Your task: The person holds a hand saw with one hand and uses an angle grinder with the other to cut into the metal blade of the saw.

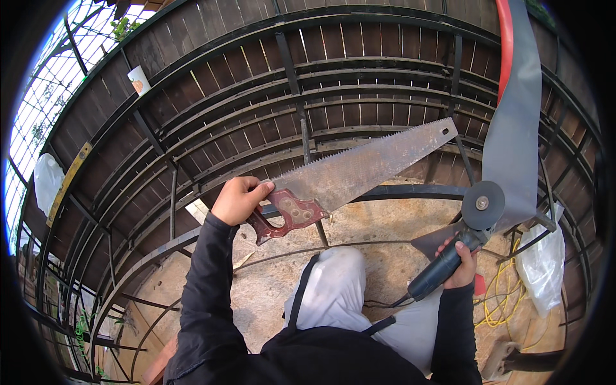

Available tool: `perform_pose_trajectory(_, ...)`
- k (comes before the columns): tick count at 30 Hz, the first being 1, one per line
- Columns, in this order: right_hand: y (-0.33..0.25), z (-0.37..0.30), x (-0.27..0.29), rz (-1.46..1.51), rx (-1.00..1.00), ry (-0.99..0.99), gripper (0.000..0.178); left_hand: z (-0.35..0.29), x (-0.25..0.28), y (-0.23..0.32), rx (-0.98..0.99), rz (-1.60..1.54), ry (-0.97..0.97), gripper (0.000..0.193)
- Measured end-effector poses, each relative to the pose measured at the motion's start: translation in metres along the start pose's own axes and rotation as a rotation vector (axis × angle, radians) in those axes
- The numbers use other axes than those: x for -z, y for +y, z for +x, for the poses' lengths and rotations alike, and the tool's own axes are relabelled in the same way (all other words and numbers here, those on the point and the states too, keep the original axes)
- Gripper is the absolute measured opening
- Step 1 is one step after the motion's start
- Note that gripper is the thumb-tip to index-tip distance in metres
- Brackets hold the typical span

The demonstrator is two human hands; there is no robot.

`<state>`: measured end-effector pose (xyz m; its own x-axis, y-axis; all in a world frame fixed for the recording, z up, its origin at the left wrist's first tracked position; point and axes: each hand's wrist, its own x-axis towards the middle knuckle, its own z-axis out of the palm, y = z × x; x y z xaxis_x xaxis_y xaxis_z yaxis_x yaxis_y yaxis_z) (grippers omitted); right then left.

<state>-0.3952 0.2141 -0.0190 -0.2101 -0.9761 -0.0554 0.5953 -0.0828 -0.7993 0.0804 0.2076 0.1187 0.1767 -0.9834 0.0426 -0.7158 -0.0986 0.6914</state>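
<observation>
My left hand [239, 200] is closed on a hand saw [359, 168] by the upper corner of its dark red handle, the thumb lying along the top. The rusty blade reaches up to the right with its teeth upward. In my right hand [463, 264] is a dark angle grinder [439, 269], gripped round its body. Its round dark disc [483, 204] stands at the top, a little way from the saw's blade. Behind the disc hangs a long grey sheet [513, 128] with a red edge.
Curved dark metal bars [224, 112] with brown boards behind them span the far side. A white cup [138, 81] and a yellow level [69, 183] rest on the frame at left. At right lie a clear plastic bag [541, 266] and a yellow cord [504, 305].
</observation>
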Motion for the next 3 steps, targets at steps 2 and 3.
perform_pose_trajectory(2, -0.0010, 0.0012, 0.0023, 0.018, -0.010, 0.017, 0.039, -0.0034, -0.0028, -0.0008, 0.009, -0.035, -0.010, 0.045)
perform_pose_trajectory(3, -0.0020, 0.0011, 0.0027, 0.017, -0.006, 0.017, 0.039, -0.0054, -0.0034, -0.0021, 0.013, -0.052, -0.016, 0.045)
